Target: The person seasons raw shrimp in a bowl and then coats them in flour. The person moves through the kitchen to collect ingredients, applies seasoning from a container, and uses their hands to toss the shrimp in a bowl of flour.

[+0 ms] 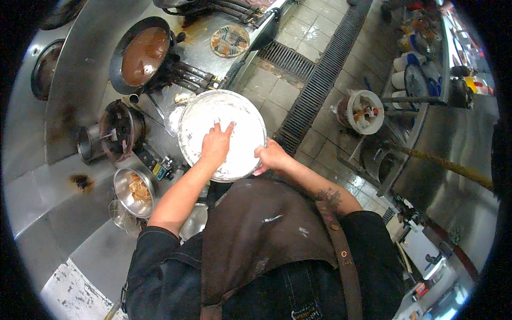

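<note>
A round metal bowl point(228, 179) full of white powder point(200, 116) that looks like flour is held in front of my apron. My left hand point(216, 144) reaches into it from the near side, fingers spread, with the fingertips touching or slightly sunk in the powder. Nothing shows in that hand, though its palm side is hidden. At the bowl's right edge, my right hand point(274, 156) grips the rim, thumb on top. White powder also coats the bowl's inner wall.
A wok of brown liquid point(146, 56) sits on the range beside burner pipes point(192, 72). At left stand a dark pot point(120, 128) and a steel bowl with breaded-looking food point(138, 188). A floor drain grate point(320, 76) and a white bucket point(365, 112) lie right.
</note>
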### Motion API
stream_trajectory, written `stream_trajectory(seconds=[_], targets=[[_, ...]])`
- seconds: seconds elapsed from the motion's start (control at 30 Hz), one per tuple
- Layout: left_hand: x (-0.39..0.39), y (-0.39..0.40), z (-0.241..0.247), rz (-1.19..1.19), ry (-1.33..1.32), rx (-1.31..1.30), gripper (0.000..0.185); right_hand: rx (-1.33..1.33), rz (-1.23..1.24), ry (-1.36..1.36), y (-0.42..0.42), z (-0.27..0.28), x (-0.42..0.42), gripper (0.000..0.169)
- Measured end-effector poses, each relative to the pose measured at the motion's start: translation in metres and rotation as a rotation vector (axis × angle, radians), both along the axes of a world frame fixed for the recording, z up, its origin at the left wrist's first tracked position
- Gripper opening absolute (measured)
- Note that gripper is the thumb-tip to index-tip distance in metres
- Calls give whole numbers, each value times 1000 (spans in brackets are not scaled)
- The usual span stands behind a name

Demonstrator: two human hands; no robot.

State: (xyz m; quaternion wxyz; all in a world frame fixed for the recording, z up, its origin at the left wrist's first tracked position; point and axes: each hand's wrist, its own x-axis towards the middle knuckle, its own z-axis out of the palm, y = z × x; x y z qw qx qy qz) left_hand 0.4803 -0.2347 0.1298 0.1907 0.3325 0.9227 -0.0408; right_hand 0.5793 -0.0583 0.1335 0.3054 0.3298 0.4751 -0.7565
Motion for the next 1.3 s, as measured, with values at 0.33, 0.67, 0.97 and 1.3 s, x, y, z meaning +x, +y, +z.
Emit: stream_trajectory(seconds=[0.33, 0.67, 0.97, 1.3], targets=[[15, -24, -23, 19, -233, 248, 56, 34, 30, -66, 6, -1, 3, 54], [-10, -20, 12, 372, -33, 695, 54, 35, 4, 4, 9, -1, -6, 56], [-45, -64, 83, 669, 119, 910, 36, 106, -108, 7, 18, 8, -9, 48], [-103, -153, 12, 782, 46, 485, 49, 102, -247, -69, 44, -3, -2, 49]])
